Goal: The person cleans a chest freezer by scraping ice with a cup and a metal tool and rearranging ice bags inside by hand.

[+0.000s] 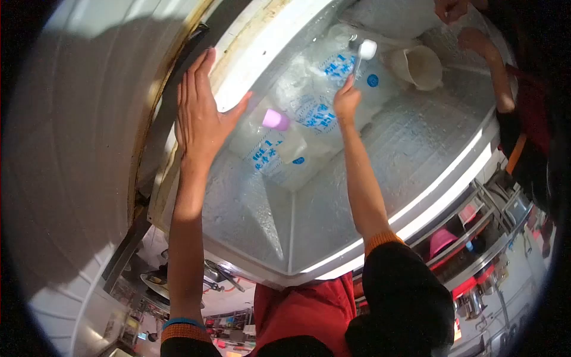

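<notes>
My right hand [347,102] is closed round the handle of a mallet [367,49] with a white face and a darker side. The mallet head is over clear plastic ice bags [312,113] with blue printing, which lie in the bottom of a chest freezer [238,196]. Whether it touches a bag I cannot tell. My left hand [199,113] lies flat at the freezer's left rim, fingers stretched and thumb apart, holding nothing. Between my hands, a purple cup [275,119] lies tilted on the bags.
A whitish tub [423,67] lies tipped in the freezer's far right part. Another person's hands [473,40] are at the upper right edge. The raised white lid [83,149] stands at my left. Shelving with a pink bowl [442,241] is outside the freezer, lower right.
</notes>
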